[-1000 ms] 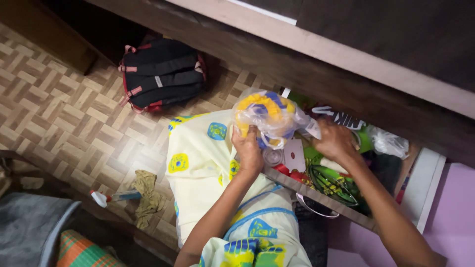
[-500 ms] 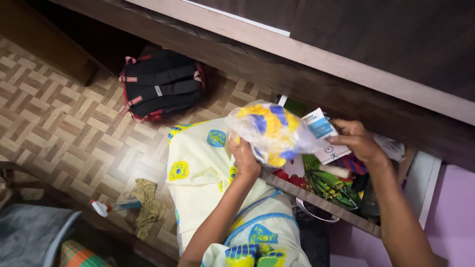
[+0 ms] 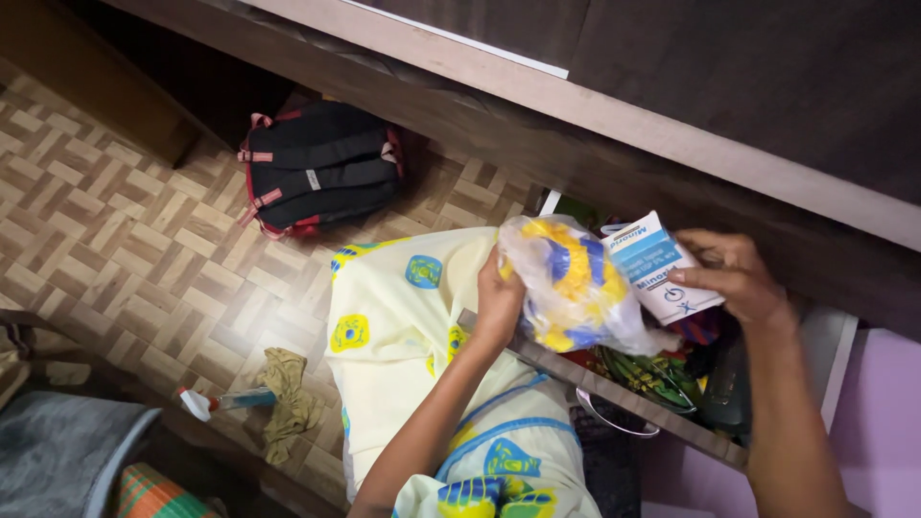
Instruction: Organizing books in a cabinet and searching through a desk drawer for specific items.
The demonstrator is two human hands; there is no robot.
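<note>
Plastic-wrapped bundle and a small box, both held above an open drawer.

Left hand (image 3: pixel 499 299) grips the clear bag of yellow and blue stuff (image 3: pixel 576 283); right hand (image 3: pixel 737 276) pinches the blue-and-white box (image 3: pixel 657 264), over the cluttered drawer (image 3: pixel 633 395).

The person wears a loose, pale cream garment (image 3: pixel 403 336) that covers the lap and spreads wide below the arms. It is printed with scattered square motifs: some yellow with a small blue centre, others blue with a yellow-green middle. Larger patches in blue, yellow and green sit near the lower hem, and a thin blue line curves across the cloth like a border. The fabric looks light and falls in soft folds. Both forearms are bare, with no sleeves reaching them. The left hand (image 3: pixel 499 302) and the right hand (image 3: pixel 739 278) show no rings, and neither wrist shows a watch or a bangle.
</note>
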